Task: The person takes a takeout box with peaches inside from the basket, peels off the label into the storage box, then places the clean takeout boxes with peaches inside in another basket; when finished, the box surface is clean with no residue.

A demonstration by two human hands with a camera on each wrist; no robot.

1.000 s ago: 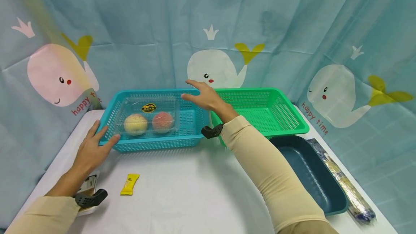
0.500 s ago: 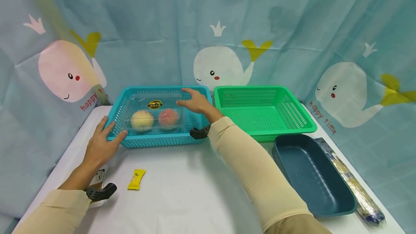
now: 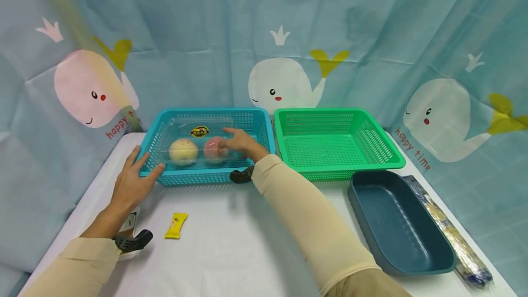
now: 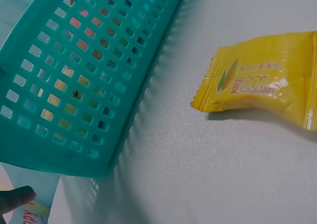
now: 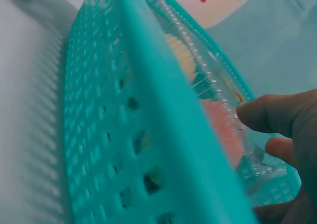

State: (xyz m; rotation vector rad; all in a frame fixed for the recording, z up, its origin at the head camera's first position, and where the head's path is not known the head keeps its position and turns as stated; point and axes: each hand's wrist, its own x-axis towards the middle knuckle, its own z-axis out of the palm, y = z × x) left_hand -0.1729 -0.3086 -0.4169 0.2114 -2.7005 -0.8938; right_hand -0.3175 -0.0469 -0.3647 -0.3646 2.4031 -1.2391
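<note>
A clear plastic box [image 3: 168, 134] with a dark gold-lettered label lies in the blue basket [image 3: 198, 178]. Inside it show a round pale-yellow piece [image 3: 183, 151] and a round pink piece [image 3: 213, 151]. My right hand [image 3: 244, 145] is over the box's right end, thumb and fingers spread, the thumb tip right at its lid in the right wrist view. My left hand [image 3: 134, 184] is at the basket's front left corner with fingers extended. Only a fingertip [image 4: 20, 199] of it shows in the left wrist view.
A small yellow packet [image 3: 176, 225] lies on the white table before the basket. Right of the basket are a green basket [image 3: 338, 169], a dark blue tub [image 3: 392, 223] and a long shiny wrapped package [image 3: 449, 233]. A package [image 3: 129, 228] is partly hidden under the left forearm.
My right hand has moved left and down, from above the blue basket's right part to the box's right end. The left hand stays at the basket's corner. The head view has shifted slightly.
</note>
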